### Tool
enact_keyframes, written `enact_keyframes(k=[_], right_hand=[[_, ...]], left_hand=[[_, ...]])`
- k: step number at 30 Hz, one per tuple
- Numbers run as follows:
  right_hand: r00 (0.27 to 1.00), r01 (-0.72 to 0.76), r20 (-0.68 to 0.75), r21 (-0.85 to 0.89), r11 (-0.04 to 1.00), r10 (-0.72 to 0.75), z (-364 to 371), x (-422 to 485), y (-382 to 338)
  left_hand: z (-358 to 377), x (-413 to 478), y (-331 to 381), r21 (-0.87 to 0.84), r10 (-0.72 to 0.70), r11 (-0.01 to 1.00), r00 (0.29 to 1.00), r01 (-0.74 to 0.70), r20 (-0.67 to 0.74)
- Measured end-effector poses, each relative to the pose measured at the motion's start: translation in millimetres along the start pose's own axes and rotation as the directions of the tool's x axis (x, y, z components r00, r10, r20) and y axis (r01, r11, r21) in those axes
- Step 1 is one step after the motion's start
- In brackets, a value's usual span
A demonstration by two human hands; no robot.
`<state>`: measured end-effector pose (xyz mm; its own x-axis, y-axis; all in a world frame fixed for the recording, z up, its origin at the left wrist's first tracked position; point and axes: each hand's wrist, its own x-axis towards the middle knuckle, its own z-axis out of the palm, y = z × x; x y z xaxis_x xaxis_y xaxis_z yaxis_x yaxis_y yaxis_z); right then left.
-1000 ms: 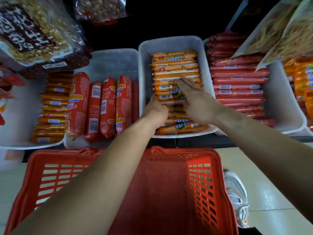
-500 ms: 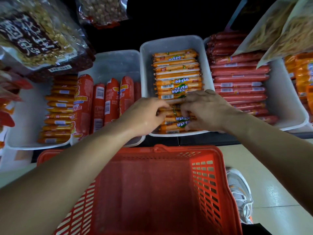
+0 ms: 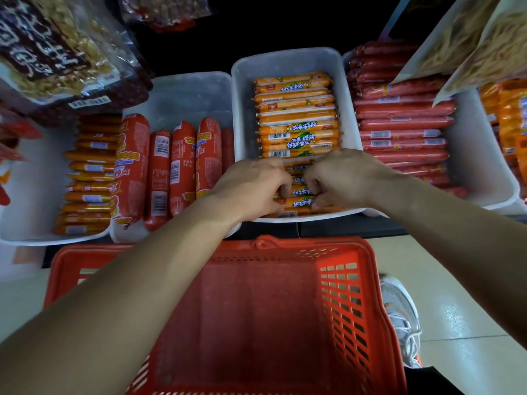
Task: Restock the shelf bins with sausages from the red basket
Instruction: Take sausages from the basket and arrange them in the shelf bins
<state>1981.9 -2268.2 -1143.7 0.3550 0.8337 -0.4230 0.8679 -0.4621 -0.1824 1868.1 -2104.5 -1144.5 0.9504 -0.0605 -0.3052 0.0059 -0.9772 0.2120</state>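
1. Head view, the change: a second ago the right hand (image 3: 345,178) lay with fingers stretched flat over the rows halfway up the middle bin (image 3: 242,109). Now both hands have drawn back to that bin's near end. The left hand (image 3: 251,189) has come in from the bin's near-left corner to meet the right.
2. Head view, the grip: each hand's grip is closed, fingers curled down onto the orange sausages (image 3: 296,109) in the front rows. How many each grip holds is hidden.
3. What it means: this reads as tidying the last rows, not fetching stock. The red basket (image 3: 342,295), directly below the middle bin, shows no sausage in the part the arms leave uncovered. The restock looks close to finished.
4. Middle bin: orange sausages lie crosswise in stacked rows from near its far wall to its near rim.
5. Bin just left of the middle bin (image 3: 185,89): fat red sausages (image 3: 159,172) stand lengthwise in its near half.
6. Further left of the middle bin: a white bin (image 3: 31,195) holds slim orange sticks (image 3: 88,178), stacked crosswise.
7. Just right of the middle bin: a bin (image 3: 479,166) piled with long red sausages (image 3: 399,121).
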Motion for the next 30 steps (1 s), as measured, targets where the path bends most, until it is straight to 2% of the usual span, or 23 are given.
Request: enact_keyframes(k=[5,8,12,15,17,19,21,27,30], right_hand=[[0.999,-0.014,-0.039,0.047,0.999,0.016,-4.8,-4.7,2.7],[0.981,-0.003,-0.191,-0.163,0.987,-0.028,-2.5,-10.0,13.2],[0.987,-0.037,-0.163,-0.209,0.977,0.003,-3.9,-10.6,19.0],[0.981,-0.048,-0.193,-0.205,0.978,0.008,-0.4,-11.7,18.0],[0.990,-0.072,-0.134,-0.229,0.971,0.042,1.7,-14.7,16.5],[0.995,-0.098,-0.049,-0.316,0.944,0.086,1.7,-15.5,15.6],[0.996,-0.087,0.001,-0.344,0.935,0.093,-1.7,-14.6,15.6],[0.997,-0.070,-0.037,-0.207,0.976,0.064,0.3,-17.9,20.5],[0.998,-0.064,-0.021,-0.226,0.972,0.061,-1.9,-13.9,20.2]], left_hand=[[0.6,5.7,1.1,-0.034,-0.043,0.999,0.998,0.042,-0.036],[3.4,5.9,2.2,-0.062,-0.053,0.997,0.997,0.049,-0.057],[9.5,4.0,4.5,-0.088,-0.076,0.994,0.994,0.069,-0.082],[8.0,-1.1,12.5,-0.206,-0.145,0.972,0.981,0.116,-0.131],[6.0,-0.3,16.9,-0.176,-0.146,0.975,0.988,0.135,-0.052],[6.1,4.4,19.0,-0.046,-0.126,0.991,0.990,0.129,0.064],[7.1,7.4,17.2,0.013,-0.127,0.992,0.986,0.127,0.110],[8.8,11.1,19.9,-0.046,-0.117,0.991,0.981,0.125,0.153],[13.1,14.4,22.5,-0.067,-0.125,0.988,0.970,0.141,0.210]])
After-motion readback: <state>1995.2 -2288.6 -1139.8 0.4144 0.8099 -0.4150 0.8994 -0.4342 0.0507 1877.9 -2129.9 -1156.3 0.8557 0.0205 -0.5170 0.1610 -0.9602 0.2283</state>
